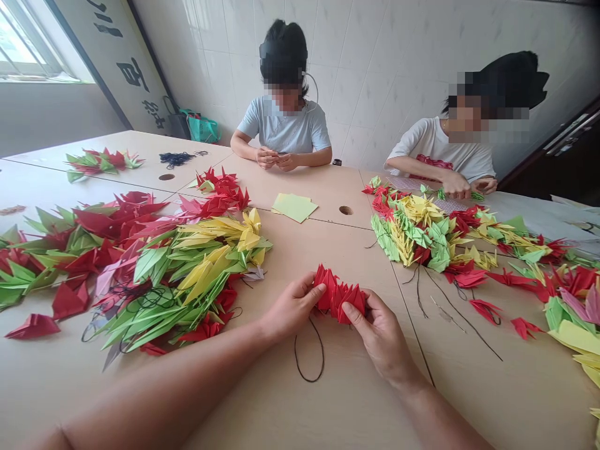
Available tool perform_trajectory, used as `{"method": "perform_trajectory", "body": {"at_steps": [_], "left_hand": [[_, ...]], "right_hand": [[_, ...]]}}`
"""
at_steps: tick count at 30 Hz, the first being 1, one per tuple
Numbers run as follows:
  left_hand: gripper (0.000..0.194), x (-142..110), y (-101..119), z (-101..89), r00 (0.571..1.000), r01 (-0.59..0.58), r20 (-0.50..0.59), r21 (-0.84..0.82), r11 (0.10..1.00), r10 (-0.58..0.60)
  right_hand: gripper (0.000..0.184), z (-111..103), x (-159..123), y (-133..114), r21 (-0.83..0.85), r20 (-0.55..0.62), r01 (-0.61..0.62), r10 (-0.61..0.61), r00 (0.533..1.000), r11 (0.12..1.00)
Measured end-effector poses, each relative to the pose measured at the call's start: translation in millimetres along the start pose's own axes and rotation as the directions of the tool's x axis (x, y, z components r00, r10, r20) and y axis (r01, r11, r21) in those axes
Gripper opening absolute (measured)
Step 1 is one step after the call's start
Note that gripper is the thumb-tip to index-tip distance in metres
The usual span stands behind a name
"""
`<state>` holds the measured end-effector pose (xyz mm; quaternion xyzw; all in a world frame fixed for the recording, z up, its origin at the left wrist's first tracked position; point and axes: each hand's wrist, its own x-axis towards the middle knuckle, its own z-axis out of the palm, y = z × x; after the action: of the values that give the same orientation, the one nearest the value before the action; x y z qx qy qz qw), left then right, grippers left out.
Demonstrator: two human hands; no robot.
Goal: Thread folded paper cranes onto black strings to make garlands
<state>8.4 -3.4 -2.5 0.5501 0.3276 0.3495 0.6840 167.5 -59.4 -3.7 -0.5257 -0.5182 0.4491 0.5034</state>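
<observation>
Between my two hands, just above the table, is a packed row of red folded paper cranes (338, 294). My left hand (294, 306) pinches its left end, thumb on top. The right end is gripped by my right hand (377, 328), with the thumb across the front folds. From the row's underside a black cord (322, 369) hangs in a loop toward the tabletop. Left of my left hand lies a large heap of green, yellow and red paper cranes (187, 275) with black cords tangled in it. Most of my fingers are hidden behind the red paper.
Another pile of folded cranes (422, 228) spreads along the right, with loose cords and a needle-like piece (447, 314) nearby. Yellow-green paper sheets (295, 206) lie ahead, beside a round table hole (345, 210). Two people sit across the table, their hands busy with small things. Dark cord (175, 159) lies far left.
</observation>
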Motion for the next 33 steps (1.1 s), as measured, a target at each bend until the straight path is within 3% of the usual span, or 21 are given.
{"method": "perform_trajectory", "body": {"at_steps": [6,20,24,28,33], "left_hand": [[0.03,-0.3,-3.3,-0.8,0.998,-0.049,0.039,0.002,0.999,0.049],[0.031,-1.4,-3.6,-3.3,0.983,0.012,0.183,-0.106,0.994,0.007],[0.028,-0.6,-5.0,-3.8,0.986,0.011,0.165,-0.107,0.994,0.006],[0.025,-0.1,-3.3,-3.1,0.997,0.014,0.081,-0.137,0.99,-0.003],[0.031,0.0,-1.7,-2.6,0.998,0.058,0.024,-0.161,0.985,-0.055]], "right_hand": [[0.025,-1.7,1.6,3.7,0.103,0.008,-0.055,0.055,0.998,0.993],[0.029,-0.7,2.3,2.0,0.126,-0.001,-0.097,0.097,0.995,0.987],[0.029,-0.7,2.1,1.4,0.098,0.007,-0.086,0.086,0.996,0.991],[0.027,-0.6,2.4,1.0,0.027,-0.009,-0.052,0.052,0.999,0.998],[0.024,-2.4,0.1,0.6,-0.16,-0.075,0.061,-0.073,0.994,0.985]]}}
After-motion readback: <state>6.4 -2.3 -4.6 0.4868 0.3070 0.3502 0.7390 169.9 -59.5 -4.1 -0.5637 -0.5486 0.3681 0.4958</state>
